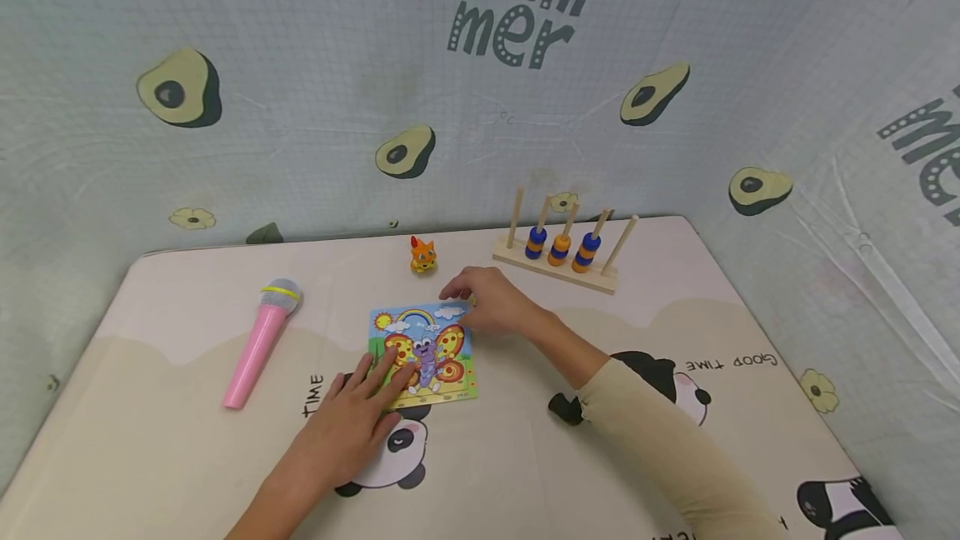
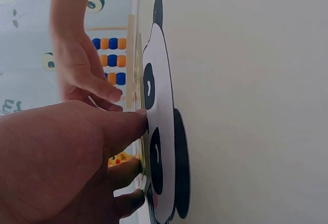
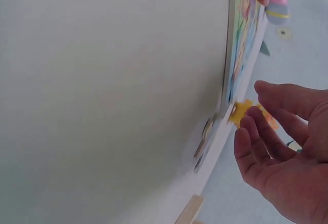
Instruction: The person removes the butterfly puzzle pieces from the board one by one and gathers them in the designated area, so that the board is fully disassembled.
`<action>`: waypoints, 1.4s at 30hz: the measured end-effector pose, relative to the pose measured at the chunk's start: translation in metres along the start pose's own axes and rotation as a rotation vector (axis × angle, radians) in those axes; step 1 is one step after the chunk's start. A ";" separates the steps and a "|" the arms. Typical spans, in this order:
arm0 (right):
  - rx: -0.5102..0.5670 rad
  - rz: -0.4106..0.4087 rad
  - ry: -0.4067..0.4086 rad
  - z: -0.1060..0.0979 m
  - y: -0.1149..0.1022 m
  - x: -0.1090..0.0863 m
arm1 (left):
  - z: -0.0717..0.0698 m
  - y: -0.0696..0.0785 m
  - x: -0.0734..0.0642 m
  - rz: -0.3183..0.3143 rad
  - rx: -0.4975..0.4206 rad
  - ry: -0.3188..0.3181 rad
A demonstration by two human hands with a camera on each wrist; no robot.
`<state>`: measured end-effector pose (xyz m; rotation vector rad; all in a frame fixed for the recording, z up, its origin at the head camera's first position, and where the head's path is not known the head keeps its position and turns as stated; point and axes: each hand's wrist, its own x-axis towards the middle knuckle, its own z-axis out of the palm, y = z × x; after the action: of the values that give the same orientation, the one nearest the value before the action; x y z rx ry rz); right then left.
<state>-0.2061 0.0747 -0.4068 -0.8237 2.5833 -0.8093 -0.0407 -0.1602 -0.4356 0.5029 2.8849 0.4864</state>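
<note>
A square butterfly picture puzzle (image 1: 463, 373) lies flat on the table. My left hand (image 1: 352, 423) rests on its lower left part, fingers stretched over the picture and thumb by the near edge. Above its upper right corner is my right hand (image 1: 491, 300), with loosely bent fingers. In the right wrist view, a gap shows between the right hand's thumb (image 3: 282, 96) and fingers, and nothing is seen held. Close to the puzzle's corner there, small flat pieces (image 3: 205, 136) lie on the table, too edge-on to make out.
A small orange fox toy (image 1: 423, 257) stands behind the puzzle. At the back right is a wooden peg stand (image 1: 555, 267) with blue and orange beads. A pink toy microphone (image 1: 258, 348) lies to the left. The patterned cloth wall (image 1: 300, 107) rises behind the table.
</note>
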 end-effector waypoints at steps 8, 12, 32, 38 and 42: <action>0.017 -0.039 -0.046 0.010 -0.015 0.011 | -0.001 0.000 0.001 0.002 0.000 -0.013; 0.016 -0.038 -0.064 0.015 -0.020 0.016 | -0.001 0.000 0.000 0.006 0.004 -0.006; -0.167 -0.038 -0.135 0.031 -0.034 0.033 | 0.000 0.001 0.000 0.003 0.006 0.005; -0.181 -0.028 -0.138 0.034 -0.035 0.032 | 0.001 0.001 0.000 0.009 0.001 0.009; -0.175 -0.041 -0.126 0.034 -0.036 0.032 | 0.000 0.000 0.000 0.012 0.009 0.015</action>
<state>-0.2009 0.0169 -0.4157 -0.9488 2.5581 -0.5286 -0.0409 -0.1596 -0.4357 0.5204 2.9008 0.4812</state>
